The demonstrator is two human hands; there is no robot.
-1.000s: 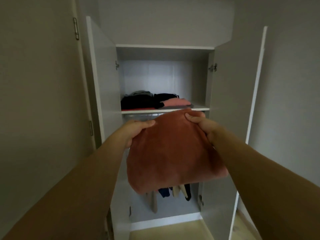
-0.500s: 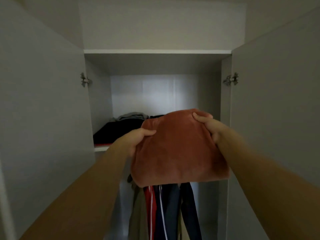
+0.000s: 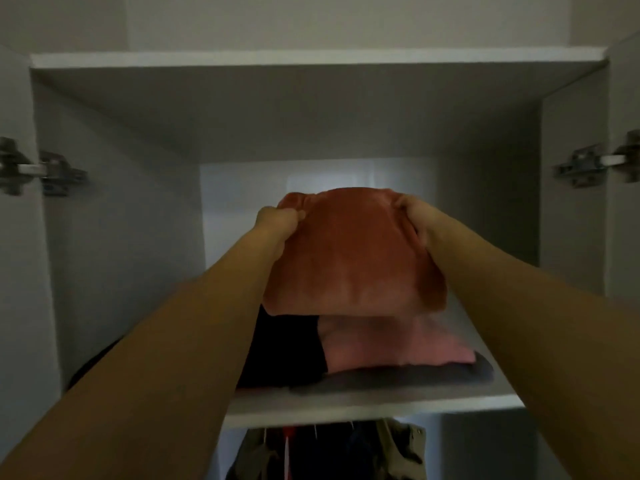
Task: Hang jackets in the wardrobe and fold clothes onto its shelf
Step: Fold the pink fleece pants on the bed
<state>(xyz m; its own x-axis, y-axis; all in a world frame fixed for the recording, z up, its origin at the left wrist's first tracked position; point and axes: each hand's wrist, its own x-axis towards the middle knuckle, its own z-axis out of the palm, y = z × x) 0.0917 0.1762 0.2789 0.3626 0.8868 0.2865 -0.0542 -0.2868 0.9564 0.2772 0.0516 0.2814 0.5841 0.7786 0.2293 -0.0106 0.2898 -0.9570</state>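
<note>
A pale wall (image 3: 311, 19) stands above, both white doors (image 3: 20, 271) hang open on metal hinges (image 3: 52, 173), and the light is dim.

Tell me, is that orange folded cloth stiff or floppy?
Probably floppy: the orange folded cloth bunches where the left hand and right hand grip it, and its bottom edge sags. Likely light, since it hangs from pinched corners.

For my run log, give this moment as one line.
both hands grip folded rust garment | held above pink garment | shelf | not released
</note>
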